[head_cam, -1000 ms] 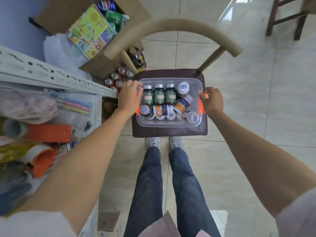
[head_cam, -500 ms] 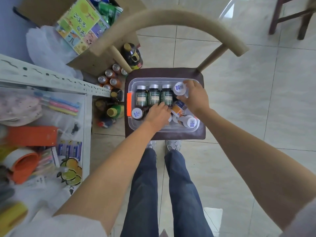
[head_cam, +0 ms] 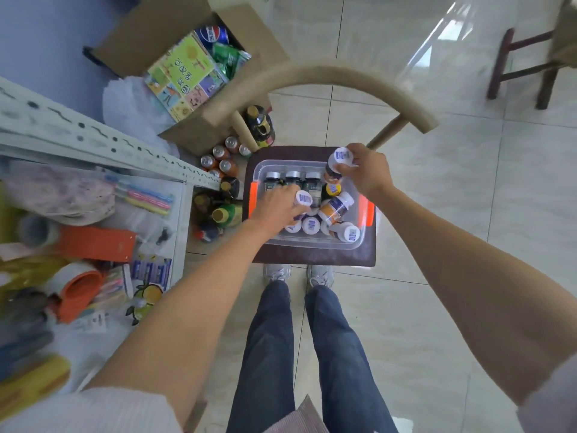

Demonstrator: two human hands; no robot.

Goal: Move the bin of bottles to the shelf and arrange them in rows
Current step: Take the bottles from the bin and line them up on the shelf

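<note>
A clear plastic bin with orange handles sits on a chair's dark seat. Inside it stand three dark green bottles in a row at the back, with several white-capped orange bottles lying loose in front. My left hand reaches into the bin and grips a white-capped bottle. My right hand holds another white-capped bottle raised above the bin's back right corner. The metal shelf stands to the left.
The shelf holds an orange case, tape rolls and pens. Drink cans and bottles crowd the floor between shelf and chair. A cardboard box of goods sits behind. The chair's curved backrest arches over the bin. Another chair stands far right.
Both hands left the bin's handles and went inside. Each now holds a bottle; the right hand has lifted its bottle up and back.
</note>
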